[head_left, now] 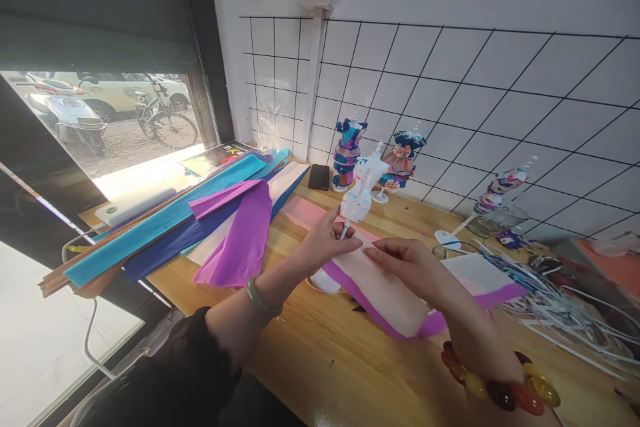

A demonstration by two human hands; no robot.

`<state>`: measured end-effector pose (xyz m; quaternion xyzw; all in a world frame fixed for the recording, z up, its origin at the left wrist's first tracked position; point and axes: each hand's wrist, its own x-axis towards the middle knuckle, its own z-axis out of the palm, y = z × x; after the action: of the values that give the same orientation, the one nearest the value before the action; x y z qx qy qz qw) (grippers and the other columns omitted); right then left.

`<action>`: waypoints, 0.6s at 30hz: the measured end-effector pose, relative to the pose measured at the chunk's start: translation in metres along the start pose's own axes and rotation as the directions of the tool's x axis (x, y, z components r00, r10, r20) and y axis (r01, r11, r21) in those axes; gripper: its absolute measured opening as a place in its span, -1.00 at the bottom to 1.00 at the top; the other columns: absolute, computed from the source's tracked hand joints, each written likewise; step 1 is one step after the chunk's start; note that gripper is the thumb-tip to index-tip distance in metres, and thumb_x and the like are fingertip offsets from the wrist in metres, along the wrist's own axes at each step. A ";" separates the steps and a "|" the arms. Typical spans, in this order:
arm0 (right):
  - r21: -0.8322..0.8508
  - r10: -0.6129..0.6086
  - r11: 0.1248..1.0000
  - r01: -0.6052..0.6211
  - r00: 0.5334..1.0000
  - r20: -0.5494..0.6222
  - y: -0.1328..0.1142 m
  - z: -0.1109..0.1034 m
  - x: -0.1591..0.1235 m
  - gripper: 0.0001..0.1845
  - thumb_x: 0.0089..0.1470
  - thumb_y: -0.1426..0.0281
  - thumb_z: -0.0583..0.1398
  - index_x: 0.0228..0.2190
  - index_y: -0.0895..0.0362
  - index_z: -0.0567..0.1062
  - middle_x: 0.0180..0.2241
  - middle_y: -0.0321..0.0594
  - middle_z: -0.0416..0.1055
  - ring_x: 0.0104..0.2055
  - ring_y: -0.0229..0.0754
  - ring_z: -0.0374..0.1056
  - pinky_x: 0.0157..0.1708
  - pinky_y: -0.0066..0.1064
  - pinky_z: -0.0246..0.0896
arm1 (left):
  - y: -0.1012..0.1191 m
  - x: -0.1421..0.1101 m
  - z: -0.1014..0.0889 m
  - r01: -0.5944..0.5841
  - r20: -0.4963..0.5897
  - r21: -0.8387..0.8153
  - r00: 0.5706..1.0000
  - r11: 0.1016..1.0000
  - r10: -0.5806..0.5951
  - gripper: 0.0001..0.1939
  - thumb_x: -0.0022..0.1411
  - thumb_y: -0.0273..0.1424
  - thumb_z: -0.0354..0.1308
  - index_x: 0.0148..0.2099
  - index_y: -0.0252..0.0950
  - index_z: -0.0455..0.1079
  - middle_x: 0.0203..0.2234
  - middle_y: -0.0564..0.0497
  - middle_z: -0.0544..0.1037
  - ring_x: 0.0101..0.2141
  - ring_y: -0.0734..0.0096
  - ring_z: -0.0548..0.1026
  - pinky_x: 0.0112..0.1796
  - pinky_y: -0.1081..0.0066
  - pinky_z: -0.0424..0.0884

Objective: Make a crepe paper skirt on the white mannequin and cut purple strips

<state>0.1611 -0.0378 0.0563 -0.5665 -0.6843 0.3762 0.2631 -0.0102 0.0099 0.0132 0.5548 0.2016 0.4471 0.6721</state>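
A small white dress form (356, 203) with faint coloured specks stands on a thin rod over a round base (325, 280). Just below its body my left hand (330, 238) is closed, thumb and fingers pinching the upper end of a cream crepe paper strip (395, 297) beside the rod. Whether those fingers also touch the rod, I cannot tell. My right hand (413, 263) pinches the same strip's edge a little to the right. Under the strip lies purple crepe paper (435, 325), with pink paper (300, 210) behind.
Folded crepe paper strips in blue (165, 220) and purple (245, 240) cover the left side. A dark phone (319, 177) lies near the wall. Dressed mini forms (349, 153) stand at the back, another (495, 193) leans right near a glass jar (500, 220). White cords (575, 327) tangle at right.
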 end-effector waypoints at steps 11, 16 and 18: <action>0.112 0.004 0.994 0.019 0.979 -0.202 -0.005 0.000 -0.001 -0.63 -0.16 0.08 0.27 -0.46 0.14 0.46 -0.47 -0.24 0.41 -0.46 -0.26 0.26 -0.51 -0.44 0.13 | -0.002 0.001 -0.001 -0.012 -0.009 0.031 1.000 0.999 0.012 -0.43 -0.03 -0.39 0.27 0.05 -0.25 0.21 -0.52 0.16 0.25 -0.50 0.63 0.23 -0.44 0.54 0.15; 0.096 -0.049 0.993 0.073 0.972 -0.231 -0.003 0.000 0.001 -0.59 -0.17 0.13 0.29 -0.32 0.14 0.46 -0.40 -0.23 0.41 -0.36 -0.22 0.29 -0.41 -0.40 0.19 | 0.000 0.000 0.000 0.001 0.002 0.033 1.000 0.999 -0.001 -0.41 -0.05 -0.38 0.29 0.05 -0.26 0.20 -0.53 0.16 0.25 -0.51 0.62 0.24 -0.46 0.54 0.15; 0.068 -0.045 0.996 0.060 0.979 -0.196 -0.001 -0.001 0.001 -0.52 -0.15 0.13 0.28 -0.21 0.14 0.46 -0.41 -0.25 0.37 -0.39 -0.24 0.28 -0.42 -0.40 0.19 | 0.001 0.000 -0.001 0.004 0.012 0.020 1.000 1.000 -0.004 -0.41 -0.05 -0.38 0.28 0.04 -0.26 0.19 -0.52 0.15 0.27 -0.51 0.61 0.26 -0.45 0.54 0.17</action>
<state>0.1611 -0.0367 0.0576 -0.5722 -0.6557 0.3369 0.3594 -0.0110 0.0101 0.0139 0.5638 0.2029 0.4403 0.6686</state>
